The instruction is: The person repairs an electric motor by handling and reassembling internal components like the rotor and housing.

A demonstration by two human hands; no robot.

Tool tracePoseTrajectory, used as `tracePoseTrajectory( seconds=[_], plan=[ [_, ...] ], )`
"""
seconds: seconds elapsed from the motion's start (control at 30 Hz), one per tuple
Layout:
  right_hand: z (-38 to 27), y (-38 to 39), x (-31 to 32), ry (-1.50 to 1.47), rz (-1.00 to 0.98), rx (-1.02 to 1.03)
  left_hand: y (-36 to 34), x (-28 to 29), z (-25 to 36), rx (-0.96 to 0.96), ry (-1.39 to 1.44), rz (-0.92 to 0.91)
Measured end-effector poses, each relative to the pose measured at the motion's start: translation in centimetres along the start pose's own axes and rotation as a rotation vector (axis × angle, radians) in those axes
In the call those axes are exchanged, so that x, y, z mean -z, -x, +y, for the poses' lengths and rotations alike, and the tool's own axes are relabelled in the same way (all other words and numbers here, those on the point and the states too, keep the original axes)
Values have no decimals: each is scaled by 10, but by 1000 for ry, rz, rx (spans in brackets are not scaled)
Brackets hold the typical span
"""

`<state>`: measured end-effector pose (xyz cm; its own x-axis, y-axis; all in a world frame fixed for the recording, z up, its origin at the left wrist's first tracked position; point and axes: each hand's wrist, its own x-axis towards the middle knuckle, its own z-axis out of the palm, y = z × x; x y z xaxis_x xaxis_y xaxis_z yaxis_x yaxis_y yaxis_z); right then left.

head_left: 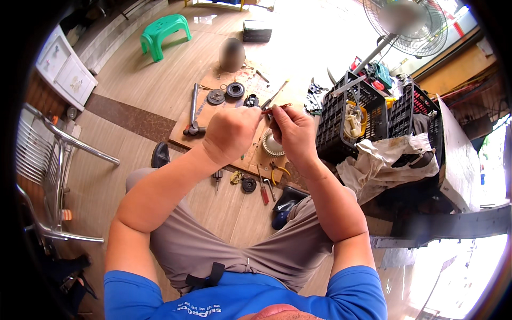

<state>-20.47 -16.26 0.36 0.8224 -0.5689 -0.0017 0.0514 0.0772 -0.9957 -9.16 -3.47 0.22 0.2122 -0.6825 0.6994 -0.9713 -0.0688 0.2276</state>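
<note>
My left hand (232,132) is closed, fingers curled, above the cardboard sheet on the floor. Close beside it, my right hand (294,133) pinches a thin reddish-brown piece (276,108) between thumb and fingers. That piece spans the gap between both hands; its kind is too small to tell. Below my right hand a white round finned part (273,143) is partly covered. Beyond my left hand sit a dark disc-shaped part (216,96) and a black ring-shaped part (234,90). A hammer (194,114) lies to the left on the cardboard.
Near my feet lie yellow-handled pliers (280,172), a red-handled screwdriver (264,193) and a black round part (248,185). Black crates (354,120) with a white cloth (386,162) stand right, beside a fan (408,24). A metal chair (56,160) is left; a green stool (162,32) stands farther back.
</note>
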Motion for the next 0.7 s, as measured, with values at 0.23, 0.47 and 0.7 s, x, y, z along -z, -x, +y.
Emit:
tracePoseTrajectory(
  seconds=[0.23, 0.47, 0.7],
  plan=[
    [-13, 7, -4, -128, 19, 54, -1, 9, -1, 614, 1062, -356],
    [-3, 6, 4, 16, -104, 211, -6, 18, -3, 860, 1207, -442],
    [-1, 5, -6, -125, -7, 45, 0, 3, 0, 83, 278, 7]
  ],
)
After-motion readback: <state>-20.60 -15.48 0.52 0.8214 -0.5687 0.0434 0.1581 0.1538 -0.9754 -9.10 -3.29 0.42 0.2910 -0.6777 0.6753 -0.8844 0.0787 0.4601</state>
